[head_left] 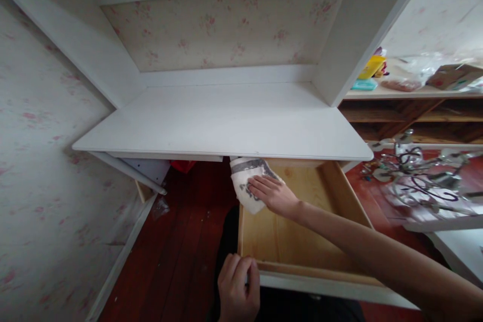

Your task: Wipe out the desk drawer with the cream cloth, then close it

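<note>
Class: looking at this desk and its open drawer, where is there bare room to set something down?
The white desktop is bare between its side panels. The drawer floor is free right of the cloth under the right hand. The wooden shelf is crowded.

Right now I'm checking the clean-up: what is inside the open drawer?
Inside the drawer: bare wood and a stained white cloth pressed at its left wall by the right hand. The left hand grips the front edge. The back part is hidden under the desktop.
</note>
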The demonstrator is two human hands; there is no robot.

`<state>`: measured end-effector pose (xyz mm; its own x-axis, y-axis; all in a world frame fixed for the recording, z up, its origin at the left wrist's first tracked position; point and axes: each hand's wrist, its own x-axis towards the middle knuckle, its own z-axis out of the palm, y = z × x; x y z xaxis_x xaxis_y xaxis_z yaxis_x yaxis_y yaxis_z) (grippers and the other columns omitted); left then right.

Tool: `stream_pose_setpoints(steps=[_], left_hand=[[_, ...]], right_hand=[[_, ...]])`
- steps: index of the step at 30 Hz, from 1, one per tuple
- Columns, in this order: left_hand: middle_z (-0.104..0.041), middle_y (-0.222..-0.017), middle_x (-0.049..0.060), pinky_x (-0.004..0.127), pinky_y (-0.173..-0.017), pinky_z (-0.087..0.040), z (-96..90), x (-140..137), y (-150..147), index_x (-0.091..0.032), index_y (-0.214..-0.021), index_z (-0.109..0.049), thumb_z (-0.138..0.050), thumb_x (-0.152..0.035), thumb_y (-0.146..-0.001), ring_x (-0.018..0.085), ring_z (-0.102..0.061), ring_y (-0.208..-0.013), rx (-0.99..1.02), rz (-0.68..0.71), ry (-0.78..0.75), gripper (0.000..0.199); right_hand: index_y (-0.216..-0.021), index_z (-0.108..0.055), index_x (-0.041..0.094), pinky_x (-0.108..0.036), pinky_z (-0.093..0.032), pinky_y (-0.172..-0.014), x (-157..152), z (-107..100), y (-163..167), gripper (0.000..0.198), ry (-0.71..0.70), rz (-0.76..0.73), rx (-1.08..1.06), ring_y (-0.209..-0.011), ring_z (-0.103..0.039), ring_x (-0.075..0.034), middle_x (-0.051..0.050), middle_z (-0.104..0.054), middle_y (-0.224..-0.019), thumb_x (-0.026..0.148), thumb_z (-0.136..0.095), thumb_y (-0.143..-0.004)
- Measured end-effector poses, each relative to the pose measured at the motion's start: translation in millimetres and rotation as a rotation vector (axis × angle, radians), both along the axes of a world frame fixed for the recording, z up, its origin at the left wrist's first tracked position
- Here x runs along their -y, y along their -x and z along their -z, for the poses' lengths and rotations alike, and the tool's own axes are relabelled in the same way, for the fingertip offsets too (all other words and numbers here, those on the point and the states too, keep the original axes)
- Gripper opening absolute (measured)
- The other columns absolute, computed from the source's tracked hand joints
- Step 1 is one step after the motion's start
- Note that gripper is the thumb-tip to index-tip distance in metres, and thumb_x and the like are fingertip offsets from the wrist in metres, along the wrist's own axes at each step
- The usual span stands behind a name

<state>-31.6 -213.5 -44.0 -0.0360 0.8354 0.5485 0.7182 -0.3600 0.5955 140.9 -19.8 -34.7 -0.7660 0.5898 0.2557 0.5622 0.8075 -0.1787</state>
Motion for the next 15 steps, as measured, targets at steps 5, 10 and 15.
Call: stream_pose_setpoints(steps=[5,10,15], left_hand=[[-0.052,-0.063,0.001,0.026,-0.058,-0.039,-3.1,-1,0,-0.018,-0.075,-0.057,-0.050,-0.008,-0.088,0.013,-0.050,-0.060,-0.021,-0.003,-0.005,0.018],[-0.054,-0.065,0.001,0.025,-0.059,-0.042,-4.2,-1,-1,-0.019,-0.078,-0.059,-0.050,-0.011,-0.089,0.013,-0.052,-0.061,-0.016,-0.023,-0.015,0.016],[-0.055,-0.066,0.001,0.024,-0.059,-0.043,-3.4,2,0,-0.018,-0.080,-0.060,-0.050,-0.011,-0.089,0.013,-0.053,-0.062,-0.011,-0.010,0.021,0.015]], right_hand=[[-0.115,-0.064,0.014,-0.047,-0.036,-0.109,-40,40,2,0.028,-0.189,0.065,0.255,-0.131,-0.045,-0.027,-0.014,-0.056,-0.136,0.013,-0.046,-0.094],[-0.112,-0.064,0.012,-0.046,-0.035,-0.110,-59,55,11,0.026,-0.154,0.100,0.340,-0.132,-0.043,-0.028,-0.014,-0.058,-0.134,0.017,-0.045,-0.095],[-0.115,-0.063,0.014,-0.046,-0.036,-0.108,-57,50,-9,0.028,-0.099,0.110,0.396,-0.130,-0.046,-0.027,-0.013,-0.055,-0.137,0.017,-0.042,-0.096]])
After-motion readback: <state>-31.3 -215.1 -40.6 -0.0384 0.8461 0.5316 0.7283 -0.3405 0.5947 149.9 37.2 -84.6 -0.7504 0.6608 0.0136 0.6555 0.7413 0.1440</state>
